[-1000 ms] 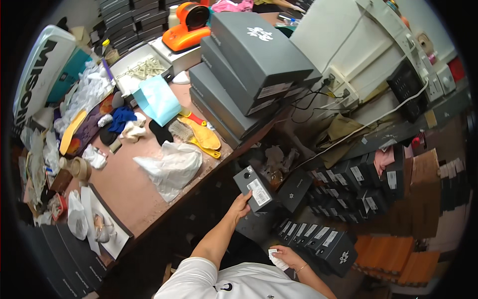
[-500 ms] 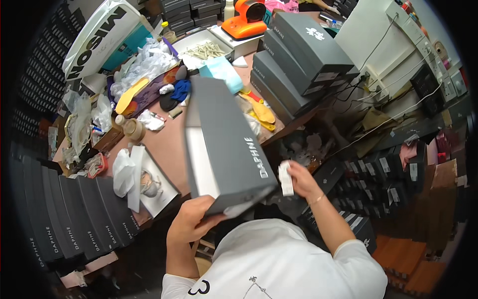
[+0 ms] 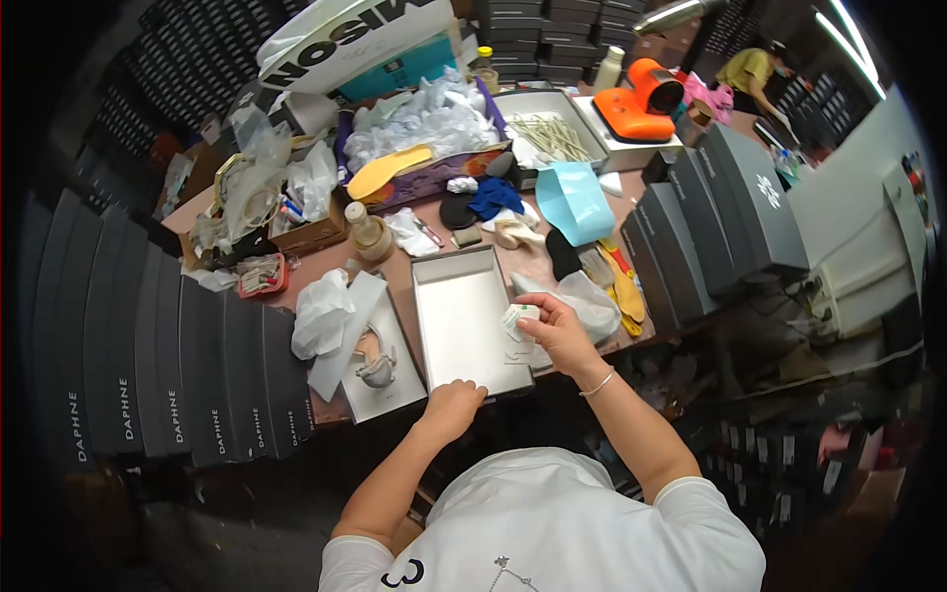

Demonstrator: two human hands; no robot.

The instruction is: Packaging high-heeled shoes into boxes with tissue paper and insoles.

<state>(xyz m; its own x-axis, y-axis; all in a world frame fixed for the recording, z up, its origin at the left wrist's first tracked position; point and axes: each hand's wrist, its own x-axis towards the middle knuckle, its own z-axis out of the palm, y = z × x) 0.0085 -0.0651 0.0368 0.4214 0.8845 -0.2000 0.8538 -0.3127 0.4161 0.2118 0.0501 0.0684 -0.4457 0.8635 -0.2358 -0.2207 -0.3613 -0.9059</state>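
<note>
An empty shoebox (image 3: 456, 314), grey outside and white inside, lies on the table in front of me. My left hand (image 3: 454, 408) is closed on its near rim, knuckles up. Over the box's right side, my right hand (image 3: 555, 333) pinches a small strip of white labels (image 3: 517, 326) between thumb and fingers; part of the strip hangs down. Just left of the box is another open box (image 3: 396, 390), with a light-coloured strappy shoe (image 3: 373, 361) in it. White tissue paper (image 3: 326, 314) lies over that box's left edge.
Dark shoeboxes (image 3: 202, 365) stand in a row at left; more boxes (image 3: 730, 217) are stacked at right. Behind are a bottle (image 3: 369, 237), a purple box of crumpled plastic (image 3: 424, 123), a tray of sticks (image 3: 552, 133) and an orange device (image 3: 636, 104). Another person (image 3: 755, 79) works at far right.
The shoebox, tilted up in my left hand before, now rests on the table with its white inside showing. My right hand has moved left and up, over the box, still with the labels.
</note>
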